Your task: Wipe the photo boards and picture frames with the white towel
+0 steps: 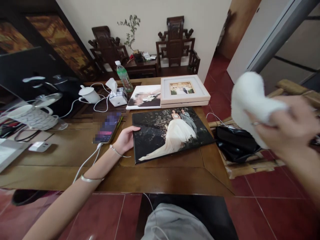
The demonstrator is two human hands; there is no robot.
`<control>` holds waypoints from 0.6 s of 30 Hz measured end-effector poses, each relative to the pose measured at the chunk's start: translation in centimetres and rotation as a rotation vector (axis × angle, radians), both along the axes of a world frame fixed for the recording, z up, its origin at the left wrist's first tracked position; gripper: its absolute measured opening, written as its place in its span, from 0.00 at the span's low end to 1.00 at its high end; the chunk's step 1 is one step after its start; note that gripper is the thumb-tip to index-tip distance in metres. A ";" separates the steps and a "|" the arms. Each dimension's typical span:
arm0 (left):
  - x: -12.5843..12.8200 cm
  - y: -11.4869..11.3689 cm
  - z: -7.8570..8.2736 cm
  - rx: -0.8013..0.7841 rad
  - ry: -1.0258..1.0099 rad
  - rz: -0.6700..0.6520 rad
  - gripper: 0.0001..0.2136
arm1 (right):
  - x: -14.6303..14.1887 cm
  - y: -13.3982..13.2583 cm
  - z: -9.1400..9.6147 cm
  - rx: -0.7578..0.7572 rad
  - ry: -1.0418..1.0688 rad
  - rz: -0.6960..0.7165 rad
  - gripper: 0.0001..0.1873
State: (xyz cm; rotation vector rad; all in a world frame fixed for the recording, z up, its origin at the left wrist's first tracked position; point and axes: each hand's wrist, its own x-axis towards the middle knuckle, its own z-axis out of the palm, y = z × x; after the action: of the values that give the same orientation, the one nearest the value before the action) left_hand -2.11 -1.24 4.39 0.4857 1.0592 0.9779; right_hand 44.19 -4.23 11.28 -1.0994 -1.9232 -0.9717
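While the left hand (125, 139) grips the photo panel (172, 135) by its nine-o'clock edge, the right hand (292, 125), toward three o'clock, clutches a white cloth (246, 98).

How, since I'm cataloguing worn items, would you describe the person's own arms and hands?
Left hand: a thin, pale bracelet circles the wrist, with a smooth, silver-coloured bangle farther up. Right hand: blurred, with what looks like a ring on one finger. No sleeves show on either side.
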 end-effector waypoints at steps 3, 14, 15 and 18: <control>0.4 0.9 0.0 -0.047 0.009 0.004 0.12 | -4.9 0.1 -2.2 -0.061 -0.317 0.387 0.11; 2.6 2.1 0.7 0.188 0.257 0.053 0.10 | -10.0 -2.9 -7.4 -0.749 -0.149 0.171 0.27; 2.8 2.2 0.6 0.222 0.288 0.056 0.12 | -9.8 -2.8 -7.4 -0.782 -0.167 0.138 0.30; 2.9 2.3 0.0 0.272 0.351 0.039 0.16 | -9.1 -2.0 -7.7 -0.813 -0.178 0.129 0.34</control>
State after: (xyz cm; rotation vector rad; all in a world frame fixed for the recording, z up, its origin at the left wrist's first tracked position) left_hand 0.83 1.05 4.40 0.8869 1.2573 1.1024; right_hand 35.07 -6.23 3.61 -1.3155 -2.5922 -0.1873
